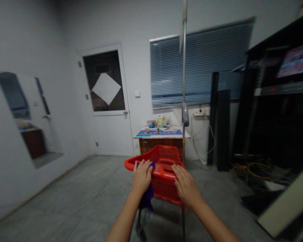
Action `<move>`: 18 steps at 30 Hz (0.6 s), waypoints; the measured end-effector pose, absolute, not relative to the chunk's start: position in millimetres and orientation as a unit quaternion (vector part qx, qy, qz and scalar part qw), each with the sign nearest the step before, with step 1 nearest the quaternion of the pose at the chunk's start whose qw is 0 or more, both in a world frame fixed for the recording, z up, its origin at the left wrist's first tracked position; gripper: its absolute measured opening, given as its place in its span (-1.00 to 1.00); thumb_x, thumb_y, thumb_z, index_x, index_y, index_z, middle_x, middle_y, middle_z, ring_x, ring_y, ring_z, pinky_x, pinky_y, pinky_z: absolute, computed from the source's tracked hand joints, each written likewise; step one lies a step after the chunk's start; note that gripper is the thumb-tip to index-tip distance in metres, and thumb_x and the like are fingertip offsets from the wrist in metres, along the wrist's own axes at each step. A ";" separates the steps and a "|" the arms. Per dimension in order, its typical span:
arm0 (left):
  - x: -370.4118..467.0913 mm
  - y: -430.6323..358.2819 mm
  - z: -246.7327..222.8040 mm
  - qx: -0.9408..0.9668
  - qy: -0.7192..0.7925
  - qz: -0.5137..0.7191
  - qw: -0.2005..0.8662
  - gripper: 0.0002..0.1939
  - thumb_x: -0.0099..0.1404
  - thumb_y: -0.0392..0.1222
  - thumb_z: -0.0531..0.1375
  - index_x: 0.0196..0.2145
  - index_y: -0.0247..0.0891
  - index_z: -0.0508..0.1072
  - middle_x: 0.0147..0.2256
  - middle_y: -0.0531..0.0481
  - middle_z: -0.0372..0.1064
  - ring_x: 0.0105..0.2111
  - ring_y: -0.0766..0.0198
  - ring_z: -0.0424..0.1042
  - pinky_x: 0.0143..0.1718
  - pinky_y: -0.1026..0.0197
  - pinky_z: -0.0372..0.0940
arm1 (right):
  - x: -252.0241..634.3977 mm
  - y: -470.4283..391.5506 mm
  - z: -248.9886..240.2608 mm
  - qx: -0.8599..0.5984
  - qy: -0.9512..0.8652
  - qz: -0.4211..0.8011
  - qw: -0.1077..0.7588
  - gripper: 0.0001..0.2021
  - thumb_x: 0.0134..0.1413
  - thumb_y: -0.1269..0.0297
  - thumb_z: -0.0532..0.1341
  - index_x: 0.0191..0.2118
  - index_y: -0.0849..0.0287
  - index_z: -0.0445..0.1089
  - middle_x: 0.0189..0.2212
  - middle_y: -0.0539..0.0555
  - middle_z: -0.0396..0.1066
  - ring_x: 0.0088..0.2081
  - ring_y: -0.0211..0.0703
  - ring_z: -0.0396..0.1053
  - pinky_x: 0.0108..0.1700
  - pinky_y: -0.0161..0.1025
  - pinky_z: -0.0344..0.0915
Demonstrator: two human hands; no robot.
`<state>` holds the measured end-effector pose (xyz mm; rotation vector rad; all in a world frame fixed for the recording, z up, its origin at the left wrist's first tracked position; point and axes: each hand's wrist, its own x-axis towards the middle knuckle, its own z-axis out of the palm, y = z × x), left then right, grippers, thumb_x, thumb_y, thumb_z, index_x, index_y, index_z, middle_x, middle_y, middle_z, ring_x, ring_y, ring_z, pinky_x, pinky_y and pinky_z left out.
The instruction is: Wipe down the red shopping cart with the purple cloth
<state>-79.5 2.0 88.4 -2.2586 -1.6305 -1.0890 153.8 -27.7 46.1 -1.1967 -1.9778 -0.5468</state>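
Note:
A red plastic shopping cart (166,193) with a perforated basket and dark metal legs stands right in front of me. My left hand (142,176) is closed over its near rim on the left, with a purple cloth (148,195) under the palm and fingers. The cloth hangs down the cart's near left side. On the right part of the same rim lies my right hand (188,188), fingers curved over the edge and thumb on the near side. The basket's floor is hidden from this angle.
Beyond the cart, a small desk (142,132) bears a blue printed sheet and small items. A white door (113,132) and a wall mirror (37,124) are at left. Right are dark upright panels (223,131), coiled cables (260,169) and a rack with a lit screen (296,60).

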 end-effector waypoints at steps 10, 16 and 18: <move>-51.1 -16.0 86.2 -0.778 -0.509 -0.357 0.089 -0.66 0.40 -0.21 0.04 0.09 -0.08 0.39 0.11 -0.01 0.37 0.18 0.06 0.24 0.28 -0.25 -0.14 | 162.1 -22.3 37.6 -0.465 -0.771 -0.192 0.391 -0.59 0.26 0.35 -0.04 0.19 0.16 0.23 0.14 0.14 0.32 0.17 -0.08 0.23 0.22 0.01 0.17; -69.7 -8.1 88.7 -0.791 -0.491 -0.360 0.062 -0.66 0.42 -0.20 0.00 0.08 -0.08 0.39 0.11 0.00 0.37 0.18 0.14 0.24 0.29 -0.22 -0.14 | 166.0 -23.5 37.1 -0.458 -0.772 -0.197 0.395 -0.61 0.27 0.34 -0.03 0.16 0.19 0.26 0.12 0.17 0.34 0.16 -0.09 0.24 0.20 -0.01 0.19; -76.6 -3.0 86.3 -0.770 -0.511 -0.376 0.064 -0.66 0.43 -0.21 -0.02 0.07 -0.10 0.41 0.10 -0.01 0.39 0.18 0.12 0.24 0.28 -0.23 -0.14 | 163.2 -23.0 35.9 -0.453 -0.770 -0.202 0.402 -0.61 0.28 0.34 -0.03 0.17 0.19 0.25 0.12 0.17 0.35 0.16 -0.09 0.24 0.20 -0.01 0.20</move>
